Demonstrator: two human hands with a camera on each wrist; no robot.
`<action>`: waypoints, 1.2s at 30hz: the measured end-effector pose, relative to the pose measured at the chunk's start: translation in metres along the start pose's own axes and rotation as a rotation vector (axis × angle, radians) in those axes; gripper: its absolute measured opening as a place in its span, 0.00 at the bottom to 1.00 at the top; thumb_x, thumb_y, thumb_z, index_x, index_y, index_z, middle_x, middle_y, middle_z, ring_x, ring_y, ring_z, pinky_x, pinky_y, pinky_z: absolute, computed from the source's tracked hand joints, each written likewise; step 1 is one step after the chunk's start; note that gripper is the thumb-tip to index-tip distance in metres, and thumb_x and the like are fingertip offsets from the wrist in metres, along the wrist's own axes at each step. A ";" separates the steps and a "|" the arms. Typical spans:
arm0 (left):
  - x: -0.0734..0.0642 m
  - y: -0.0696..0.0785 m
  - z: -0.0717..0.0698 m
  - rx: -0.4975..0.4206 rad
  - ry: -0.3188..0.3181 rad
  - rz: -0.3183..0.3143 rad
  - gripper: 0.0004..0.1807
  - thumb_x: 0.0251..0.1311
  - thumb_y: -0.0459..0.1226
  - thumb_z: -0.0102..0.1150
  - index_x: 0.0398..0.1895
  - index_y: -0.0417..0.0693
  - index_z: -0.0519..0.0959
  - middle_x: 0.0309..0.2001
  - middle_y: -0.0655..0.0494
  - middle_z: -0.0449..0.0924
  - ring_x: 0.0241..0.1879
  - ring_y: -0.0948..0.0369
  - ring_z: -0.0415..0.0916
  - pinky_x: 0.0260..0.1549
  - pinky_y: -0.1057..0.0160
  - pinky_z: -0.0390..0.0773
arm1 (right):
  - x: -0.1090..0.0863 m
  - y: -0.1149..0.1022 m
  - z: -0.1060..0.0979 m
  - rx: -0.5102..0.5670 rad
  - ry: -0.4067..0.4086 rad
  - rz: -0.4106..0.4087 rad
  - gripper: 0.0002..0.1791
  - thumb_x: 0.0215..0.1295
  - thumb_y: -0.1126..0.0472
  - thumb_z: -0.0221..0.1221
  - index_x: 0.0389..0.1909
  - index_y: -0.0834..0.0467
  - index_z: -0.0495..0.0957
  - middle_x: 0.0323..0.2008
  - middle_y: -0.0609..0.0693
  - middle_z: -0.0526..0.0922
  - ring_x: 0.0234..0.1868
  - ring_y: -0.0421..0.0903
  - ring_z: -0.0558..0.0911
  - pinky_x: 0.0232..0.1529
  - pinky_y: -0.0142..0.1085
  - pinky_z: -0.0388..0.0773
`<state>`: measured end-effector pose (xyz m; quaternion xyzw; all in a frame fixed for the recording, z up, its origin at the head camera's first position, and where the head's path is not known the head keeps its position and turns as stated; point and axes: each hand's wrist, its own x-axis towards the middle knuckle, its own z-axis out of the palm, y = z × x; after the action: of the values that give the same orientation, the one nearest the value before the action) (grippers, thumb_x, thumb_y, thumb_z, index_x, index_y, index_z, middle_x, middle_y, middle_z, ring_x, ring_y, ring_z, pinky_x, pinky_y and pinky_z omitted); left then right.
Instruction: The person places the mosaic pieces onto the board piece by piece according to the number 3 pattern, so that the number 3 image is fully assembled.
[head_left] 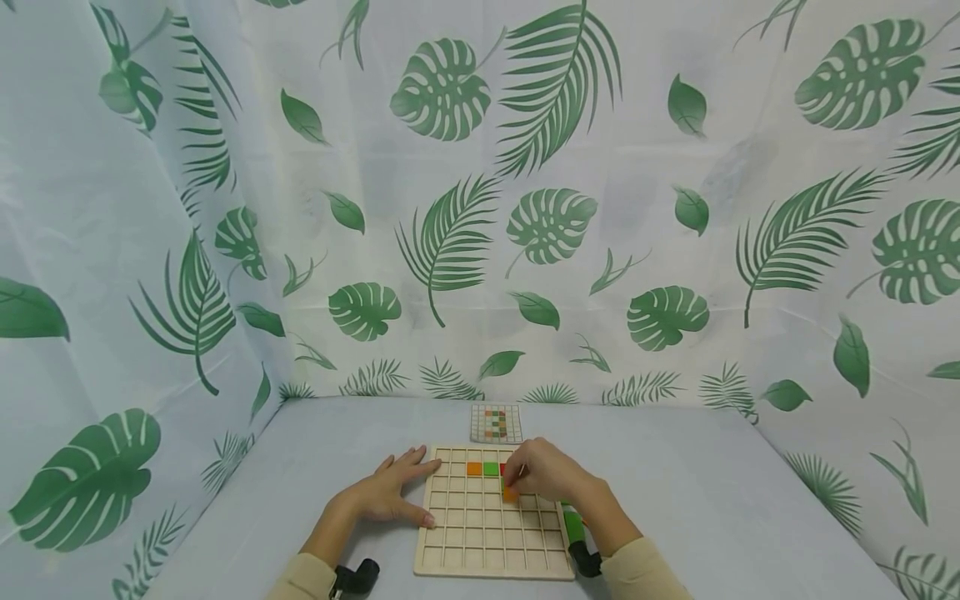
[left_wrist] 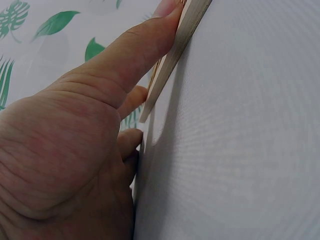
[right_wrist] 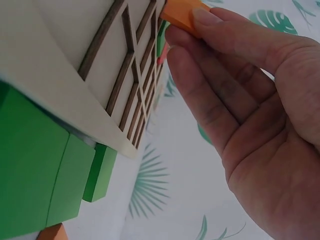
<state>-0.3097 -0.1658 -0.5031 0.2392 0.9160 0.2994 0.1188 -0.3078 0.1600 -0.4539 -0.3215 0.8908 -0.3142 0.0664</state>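
A wooden grid board lies flat on the table. In one of its upper rows sit an orange tile, a green tile and a red tile, the red one partly behind my right fingers. My right hand pinches another orange tile between thumb and fingers, close over the cells just below that row. Fingers spread, my left hand rests at the board's left side. In the left wrist view, its thumb touches the board's edge.
Behind the board lies a small pattern card showing a grid with coloured squares. Several green blocks stand along the board's right side, partly hidden by my right forearm in the head view. Leaf-printed cloth walls the table's back and sides.
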 end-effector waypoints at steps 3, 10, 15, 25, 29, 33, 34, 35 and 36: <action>0.000 0.000 0.000 0.000 -0.001 0.000 0.57 0.47 0.63 0.77 0.81 0.59 0.64 0.85 0.43 0.46 0.84 0.41 0.39 0.79 0.30 0.37 | 0.000 0.000 0.001 -0.004 -0.004 -0.005 0.09 0.58 0.75 0.71 0.31 0.57 0.91 0.35 0.46 0.91 0.35 0.40 0.87 0.36 0.28 0.84; -0.001 0.001 0.000 0.000 0.003 -0.002 0.57 0.46 0.63 0.78 0.80 0.59 0.64 0.85 0.43 0.46 0.84 0.40 0.39 0.79 0.29 0.37 | 0.000 0.000 0.003 -0.009 -0.004 -0.009 0.10 0.57 0.75 0.71 0.30 0.57 0.91 0.34 0.46 0.91 0.34 0.38 0.86 0.35 0.28 0.84; -0.002 0.002 0.000 -0.013 0.003 -0.010 0.57 0.46 0.62 0.78 0.80 0.60 0.65 0.85 0.43 0.46 0.84 0.38 0.39 0.78 0.28 0.37 | 0.000 0.001 0.004 0.010 -0.029 0.004 0.10 0.57 0.75 0.72 0.30 0.56 0.90 0.32 0.44 0.90 0.32 0.36 0.86 0.35 0.28 0.84; -0.002 0.002 0.000 -0.008 -0.002 -0.015 0.57 0.46 0.62 0.78 0.80 0.61 0.64 0.85 0.44 0.46 0.84 0.38 0.38 0.78 0.28 0.38 | 0.000 0.001 0.009 -0.042 -0.042 0.067 0.13 0.52 0.74 0.74 0.29 0.52 0.88 0.30 0.39 0.86 0.30 0.36 0.80 0.34 0.30 0.80; -0.002 0.003 0.000 -0.010 -0.004 -0.020 0.57 0.46 0.62 0.78 0.80 0.61 0.64 0.85 0.44 0.46 0.84 0.37 0.38 0.77 0.26 0.38 | 0.000 0.001 0.010 -0.052 -0.046 0.068 0.12 0.51 0.72 0.76 0.29 0.52 0.88 0.29 0.40 0.85 0.29 0.36 0.78 0.32 0.30 0.79; -0.002 0.003 0.000 -0.005 0.001 -0.023 0.57 0.46 0.63 0.78 0.80 0.61 0.64 0.85 0.44 0.46 0.84 0.38 0.39 0.77 0.27 0.38 | -0.002 0.002 0.010 -0.058 -0.055 0.066 0.10 0.52 0.71 0.76 0.30 0.53 0.89 0.29 0.40 0.86 0.29 0.36 0.79 0.32 0.30 0.79; -0.002 0.003 0.000 -0.003 0.003 -0.024 0.57 0.45 0.63 0.78 0.80 0.61 0.64 0.85 0.44 0.46 0.84 0.38 0.39 0.78 0.27 0.38 | -0.002 0.002 0.010 -0.060 -0.057 0.069 0.10 0.53 0.70 0.76 0.31 0.53 0.89 0.30 0.40 0.86 0.29 0.35 0.79 0.32 0.30 0.79; -0.002 0.003 0.000 -0.002 0.004 -0.023 0.57 0.45 0.63 0.78 0.80 0.61 0.64 0.85 0.44 0.46 0.84 0.38 0.39 0.78 0.27 0.38 | -0.003 0.002 0.009 -0.061 -0.059 0.071 0.09 0.54 0.70 0.76 0.32 0.54 0.89 0.30 0.41 0.86 0.29 0.35 0.79 0.32 0.30 0.79; -0.002 0.003 0.001 -0.001 0.005 -0.023 0.57 0.46 0.63 0.78 0.80 0.61 0.64 0.85 0.44 0.46 0.84 0.38 0.39 0.78 0.27 0.38 | -0.003 0.002 0.009 -0.064 -0.061 0.072 0.09 0.54 0.69 0.76 0.33 0.54 0.90 0.31 0.41 0.86 0.29 0.35 0.79 0.32 0.29 0.79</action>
<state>-0.3069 -0.1645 -0.5017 0.2278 0.9188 0.2992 0.1202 -0.3036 0.1583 -0.4627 -0.3006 0.9089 -0.2732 0.0947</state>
